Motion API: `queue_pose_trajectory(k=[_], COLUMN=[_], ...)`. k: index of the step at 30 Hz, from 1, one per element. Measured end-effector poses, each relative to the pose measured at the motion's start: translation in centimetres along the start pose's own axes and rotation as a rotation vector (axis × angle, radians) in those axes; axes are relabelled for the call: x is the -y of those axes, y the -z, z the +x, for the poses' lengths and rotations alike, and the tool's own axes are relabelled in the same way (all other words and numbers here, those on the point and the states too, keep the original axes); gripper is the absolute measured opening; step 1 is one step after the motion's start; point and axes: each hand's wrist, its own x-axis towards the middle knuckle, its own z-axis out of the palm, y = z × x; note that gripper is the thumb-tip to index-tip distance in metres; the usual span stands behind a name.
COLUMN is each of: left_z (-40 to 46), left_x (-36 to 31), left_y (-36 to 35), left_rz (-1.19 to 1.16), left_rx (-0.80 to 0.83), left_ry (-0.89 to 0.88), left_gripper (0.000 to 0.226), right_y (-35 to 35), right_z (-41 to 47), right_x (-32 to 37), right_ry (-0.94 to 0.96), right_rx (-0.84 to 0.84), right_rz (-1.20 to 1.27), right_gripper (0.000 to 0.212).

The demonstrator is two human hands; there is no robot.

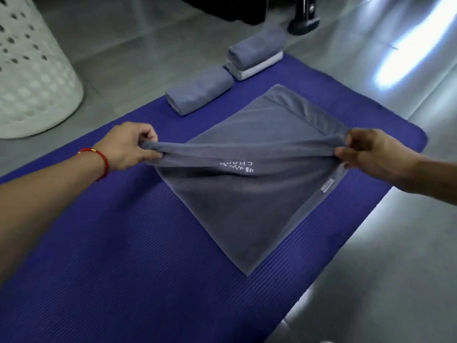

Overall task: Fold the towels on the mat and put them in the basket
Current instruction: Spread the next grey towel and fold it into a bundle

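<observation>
The grey towel (237, 194) lay mid-frame on the blue mat (99, 243), its middle ridge pinched up by both hands — left hand (128, 147) and right hand (366, 152) each curled on an end. It looked soft, light and limp, best taken at edges or corners. Open mat lay lower left; the white basket (32, 78) stood upper left, folded towels (200, 95) beyond.

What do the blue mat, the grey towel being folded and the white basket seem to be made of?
Mat: probably foam or rubber, matte, with fine parallel ribs across it. Towel: soft cloth, perhaps microfibre; it drapes and bunches where both hands pinch it, with a stitched logo and hemmed edge. Basket: likely moulded plastic, smooth white wall pierced by round holes.
</observation>
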Motion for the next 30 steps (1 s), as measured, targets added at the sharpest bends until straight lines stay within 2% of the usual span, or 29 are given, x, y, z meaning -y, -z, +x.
queue_pose_trajectory(k=[4, 8, 11, 13, 16, 18, 21, 24, 30], left_z=[7.2, 14.0, 19.3, 22.8, 27.9, 31.1, 35.4, 38.3, 41.9], left_x=[-5.2, -10.8, -14.7, -17.4, -21.1, -23.5, -26.0, -25.9, -25.1], left_y=[-2.4, -5.2, -7.5, -8.5, -8.8, -9.0, -10.2, -12.4, -18.2], left_rz=[-0.064, -0.263, -0.268, -0.214, 0.014, 0.06, 0.048, 0.175, 0.187], left_rx=[-0.104, -0.148, -0.229, -0.243, -0.275, -0.296, -0.302, -0.297, -0.263], left_ry=[0.006, 0.015, -0.006, -0.038, -0.099, -0.118, -0.106, -0.081, 0.028], left_gripper=[0.029, 0.023, 0.014, 0.011, 0.01, 0.005, 0.009, 0.017, 0.02], right_y=[1.8, 1.1, 0.3, 0.2, 0.3, -0.2, -2.2, -4.3, -5.1], right_z=[3.8, 6.6, 9.1, 10.5, 12.7, 14.4, 16.7, 16.8, 17.5], right_x=[-5.4, -10.8, -14.7, -16.5, -18.0, -18.3, -19.0, -19.2, -19.7], right_ry=[-0.134, -0.245, -0.33, -0.373, -0.44, -0.465, -0.518, -0.546, -0.485], right_rx=[-0.149, -0.296, -0.368, -0.402, -0.423, -0.501, -0.678, -0.868, -0.929], right_rz=[0.422, 0.489, 0.557, 0.522, 0.359, 0.317, 0.206, 0.136, 0.079], right_gripper=[0.025, 0.019, 0.023, 0.023, 0.022, 0.021, 0.022, 0.013, 0.018])
